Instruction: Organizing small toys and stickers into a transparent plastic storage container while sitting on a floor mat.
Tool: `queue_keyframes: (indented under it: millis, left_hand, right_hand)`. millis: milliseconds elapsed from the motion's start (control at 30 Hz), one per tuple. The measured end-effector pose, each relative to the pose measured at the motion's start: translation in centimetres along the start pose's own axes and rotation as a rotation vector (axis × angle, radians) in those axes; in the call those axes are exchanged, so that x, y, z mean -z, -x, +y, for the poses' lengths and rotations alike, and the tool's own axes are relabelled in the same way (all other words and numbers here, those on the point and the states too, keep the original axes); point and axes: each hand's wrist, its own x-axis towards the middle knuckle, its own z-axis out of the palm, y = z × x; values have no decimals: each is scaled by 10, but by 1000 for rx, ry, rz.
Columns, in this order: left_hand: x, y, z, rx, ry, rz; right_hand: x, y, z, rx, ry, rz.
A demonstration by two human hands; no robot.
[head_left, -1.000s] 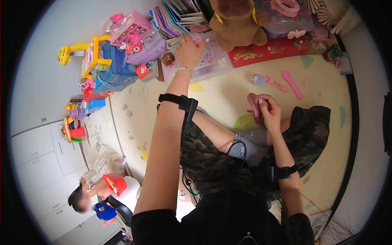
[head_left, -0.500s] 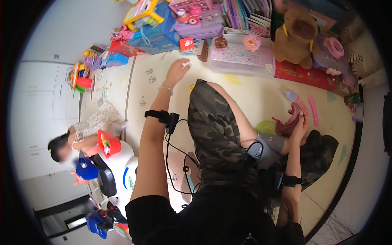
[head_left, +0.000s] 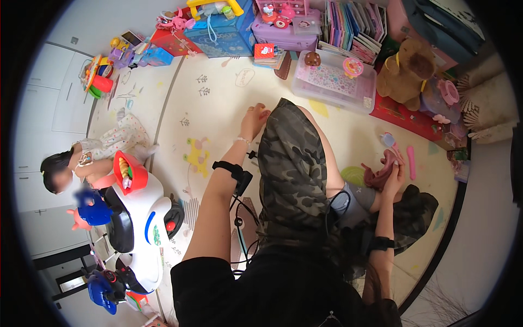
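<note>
My left hand (head_left: 255,121) is beside my raised left knee, above the patterned mat. Its fingers are curled and partly hidden by the knee, so what they hold, if anything, does not show clearly. My right hand (head_left: 394,179) is closed on a dusty-pink cloth (head_left: 380,173) next to my right shin. Just beyond its fingertips lies a spoon-shaped toy (head_left: 388,140) with a pale round head and pink handle. A slim pink stick-like piece (head_left: 411,162) rests on the mat to its right. Under the cloth's left side a light-green round piece (head_left: 353,175) shows.
A clear plastic box (head_left: 332,82), a brown plush toy (head_left: 406,76), books (head_left: 354,30) and toy cases line the far side. At left, a child (head_left: 103,158) sits by a white ride-on toy (head_left: 147,204) with a red bucket (head_left: 132,173). Cables run beside my left forearm.
My left hand has drawn back from near the small books to beside my knee. My right hand stays on the pink cloth. The view has shifted, showing more of the ride-on toy.
</note>
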Motion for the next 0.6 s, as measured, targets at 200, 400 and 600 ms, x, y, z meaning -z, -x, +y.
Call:
queue_keyframes:
  millis: [200,400,600]
  left_hand:
    - [62,-25,49,-95,451,231]
    - [108,1,183,-141,1298,-292]
    - [9,35,257,36,1585,-741]
  right_hand:
    - [-12,12,-8,15,27,-134]
    - [-10,11,-24,41,-42,-110]
    - [-21,31,-67,-91,-244,43]
